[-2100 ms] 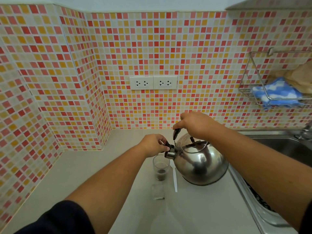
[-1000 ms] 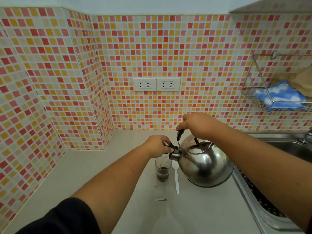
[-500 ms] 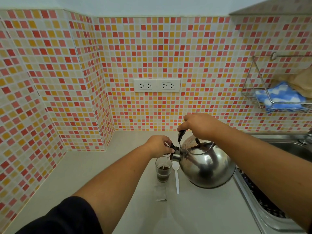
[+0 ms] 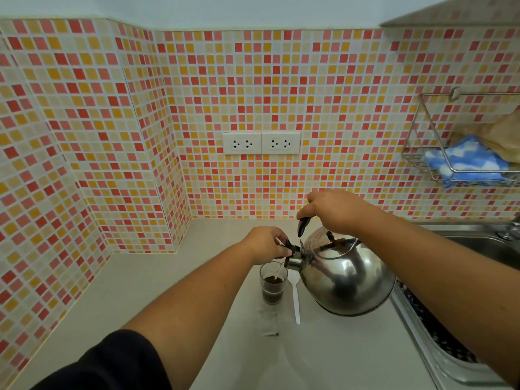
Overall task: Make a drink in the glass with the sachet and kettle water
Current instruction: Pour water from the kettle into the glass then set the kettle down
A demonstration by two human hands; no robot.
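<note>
The right hand (image 4: 334, 211) is closed around the black handle of the steel kettle (image 4: 347, 280), holding it tilted with its spout over the glass (image 4: 273, 282). The left hand (image 4: 267, 244) pinches the black spout cap (image 4: 291, 247) between thumb and fingers, just above the glass rim. The glass stands upright on the pale counter (image 4: 146, 291), directly below the left hand and just beside the kettle's body, and holds dark liquid in its lower part. A white plastic spoon (image 4: 295, 299) lies flat between the glass and the kettle, its handle pointing toward the camera. Just in front of the glass lies the clear sachet (image 4: 267, 322), flat on the counter. To the left the counter is open as far as the tiled wall (image 4: 84, 136), which steps outward at a corner well apart from the glass. Behind the hands the tiled back wall carries two white sockets (image 4: 261, 143). On the right the counter ends close under the kettle at the steel edge of the sink (image 4: 439, 358), leaving little room on that side. Above the sink a wire rack (image 4: 422, 142) on the wall holds a blue and white cloth (image 4: 464, 161). Near the camera the counter is bare.
</note>
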